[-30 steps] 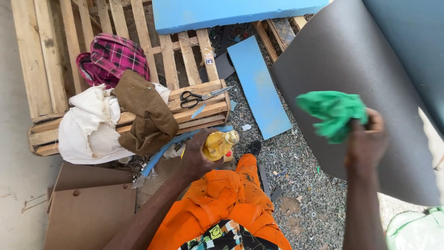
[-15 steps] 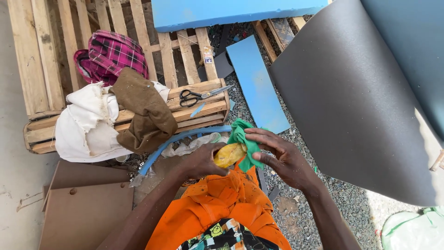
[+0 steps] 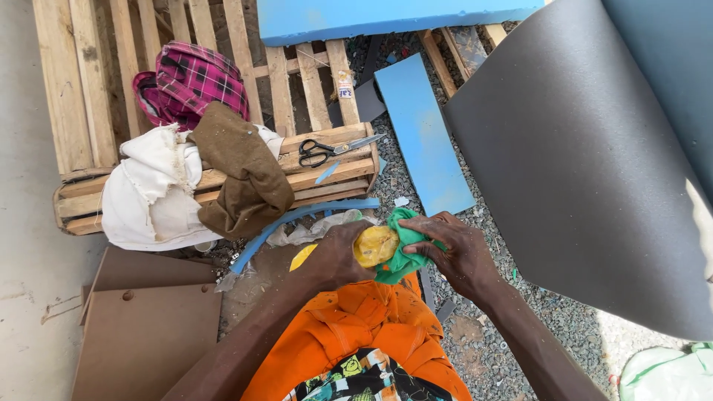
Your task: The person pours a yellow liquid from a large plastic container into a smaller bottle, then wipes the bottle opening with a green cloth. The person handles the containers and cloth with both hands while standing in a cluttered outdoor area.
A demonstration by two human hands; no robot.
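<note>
Gravel [image 3: 475, 356], grey and loose, forms the ground of this outdoor work area, with pale concrete [image 3: 30, 223] along the left edge. Wooden pallet [image 3: 96, 89] lies flat at upper left. On it rest a plaid pink cloth [image 3: 189, 78], a white cloth [image 3: 148, 197] and a brown cloth [image 3: 249, 174], the brown one draped over the white and hanging over the pallet's front edge. Black-handled scissors [image 3: 334, 148] lie on the front slats, to the right of the cloths. Blue foam slab [image 3: 386, 15] lies across the top of the frame; a narrower blue foam strip [image 3: 423, 134] lies on the gravel beside the pallet. Large dark grey sheet [image 3: 594, 163] fills the right side, curving upward. Brown boards [image 3: 148, 327] lie at lower left.

Left hand [image 3: 338, 256] is closed around a yellow bottle [image 3: 375, 245], held over the orange-clad knee [image 3: 356, 327]. Right hand [image 3: 453, 249] is partly curled, its fingers gripping a green cloth [image 3: 405, 256] that is pressed against the bottle's right side. Bottle and cloth are touching, held between both hands, just in front of the pallet's near corner.
</note>
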